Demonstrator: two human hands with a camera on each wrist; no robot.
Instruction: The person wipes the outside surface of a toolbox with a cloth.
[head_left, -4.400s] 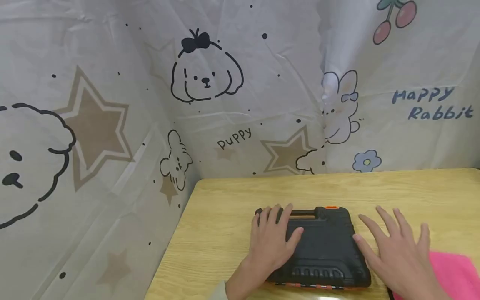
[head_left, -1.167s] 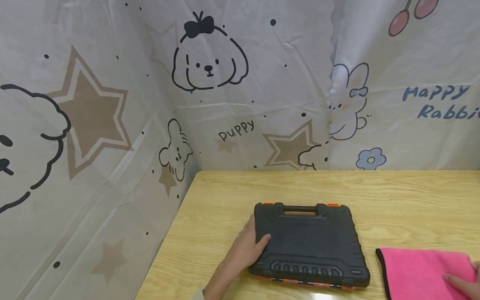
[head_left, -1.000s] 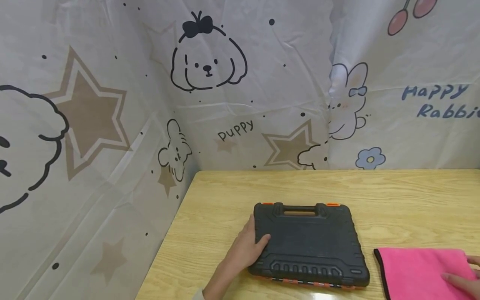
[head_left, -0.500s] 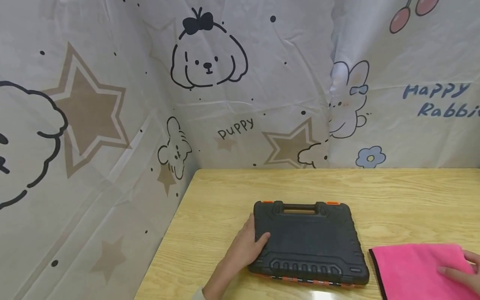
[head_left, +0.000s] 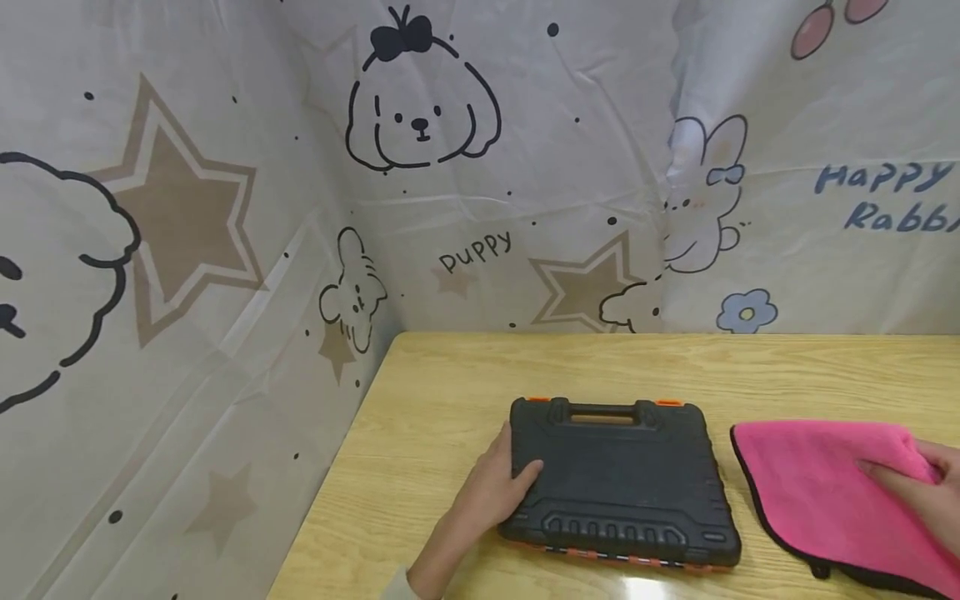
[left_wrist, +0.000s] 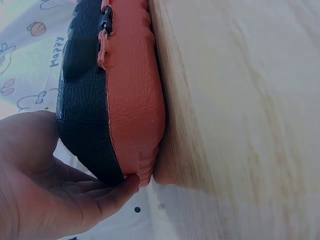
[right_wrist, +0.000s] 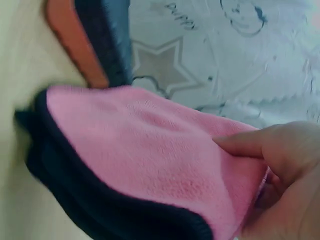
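Note:
A black plastic carrying case (head_left: 615,475) with a handle and orange latches lies closed on the table. Its lower half shows orange in the left wrist view. My left hand (head_left: 489,487) holds the case's left side, thumb over the top edge and fingers along the side wall (left_wrist: 135,95). To the right, my right hand (head_left: 924,492) pinches a folded pink cloth (head_left: 825,483) with black edging, thumb on top. The cloth is partly raised off the table, as the right wrist view also shows with the hand (right_wrist: 287,165) at its edge. The fingers under the cloth are mostly hidden.
The wooden table (head_left: 420,400) reaches back to a light curtain (head_left: 570,192) printed with animals and stars. This same curtain hangs along the left side. A narrow strip of table separates the case from the cloth.
My left hand moved from the case's top to its left side. The right hand went right to the cloth, took hold of it and has lifted it up and away from me.

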